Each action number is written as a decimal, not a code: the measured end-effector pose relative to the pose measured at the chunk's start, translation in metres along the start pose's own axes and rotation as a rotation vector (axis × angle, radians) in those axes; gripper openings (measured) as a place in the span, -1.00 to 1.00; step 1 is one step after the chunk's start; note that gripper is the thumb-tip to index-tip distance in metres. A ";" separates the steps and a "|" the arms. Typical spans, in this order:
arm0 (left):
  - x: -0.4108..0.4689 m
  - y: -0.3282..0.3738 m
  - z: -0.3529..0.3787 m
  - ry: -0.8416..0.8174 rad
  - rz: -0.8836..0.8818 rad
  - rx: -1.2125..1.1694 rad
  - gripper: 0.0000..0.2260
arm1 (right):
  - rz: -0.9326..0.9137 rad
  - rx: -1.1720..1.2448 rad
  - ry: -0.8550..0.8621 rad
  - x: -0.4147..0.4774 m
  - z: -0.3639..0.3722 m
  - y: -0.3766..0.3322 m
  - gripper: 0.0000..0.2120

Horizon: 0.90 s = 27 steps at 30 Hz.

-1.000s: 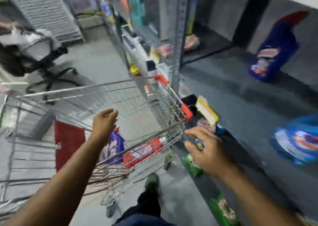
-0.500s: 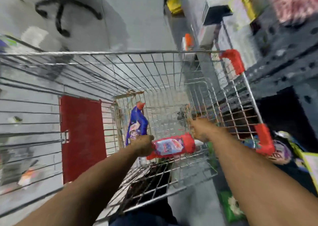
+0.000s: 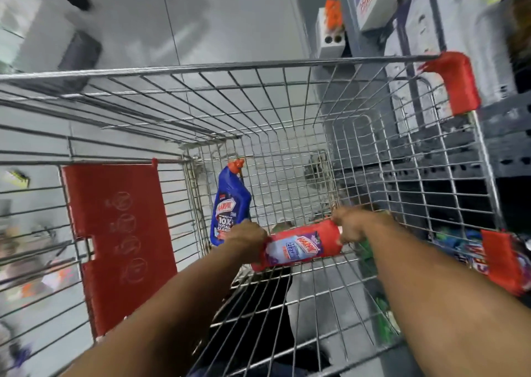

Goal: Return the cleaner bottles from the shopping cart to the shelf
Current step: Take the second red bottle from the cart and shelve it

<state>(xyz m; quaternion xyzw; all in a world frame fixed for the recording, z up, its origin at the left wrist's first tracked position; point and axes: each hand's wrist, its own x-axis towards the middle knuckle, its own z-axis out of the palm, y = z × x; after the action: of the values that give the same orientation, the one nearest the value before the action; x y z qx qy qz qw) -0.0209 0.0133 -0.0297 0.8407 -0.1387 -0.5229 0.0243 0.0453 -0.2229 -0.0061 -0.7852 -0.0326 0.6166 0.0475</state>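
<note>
I look down into a wire shopping cart (image 3: 287, 63). On its floor a red cleaner bottle (image 3: 298, 247) lies on its side. My right hand (image 3: 353, 224) is closed on that bottle's right end. A blue cleaner bottle (image 3: 228, 204) with an orange cap leans against the cart's left inner wall. My left hand (image 3: 248, 237) is closed at the blue bottle's base, touching the red bottle's left end. The dark metal shelf (image 3: 502, 135) rises beyond the cart's right side.
A red plastic flap (image 3: 117, 241) hangs on the cart's folding seat at left. Red corner bumpers (image 3: 457, 80) cap the cart's right rim. Boxes sit on the shelf at top right. Packaged goods lie low at right outside the cart. Grey floor lies ahead.
My view dropped from the shelf into the cart. Both hands went down inside it, the left closing at the blue bottle's base, the right on the red bottle's end.
</note>
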 end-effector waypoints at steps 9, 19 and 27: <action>-0.003 -0.006 0.003 -0.116 -0.047 -0.258 -0.68 | -0.001 0.171 -0.066 -0.028 -0.008 0.028 -0.31; -0.035 -0.036 0.005 0.043 0.069 -0.570 -0.70 | -0.159 0.446 0.145 -0.054 -0.033 0.033 -0.53; -0.109 -0.021 -0.042 0.323 0.207 -1.024 -0.73 | -0.503 1.076 0.676 -0.162 -0.065 0.007 -0.72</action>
<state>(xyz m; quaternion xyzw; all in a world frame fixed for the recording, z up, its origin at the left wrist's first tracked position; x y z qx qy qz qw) -0.0243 0.0573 0.0801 0.7731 0.0570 -0.3827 0.5026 0.0695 -0.2498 0.1645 -0.7701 0.1135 0.2381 0.5808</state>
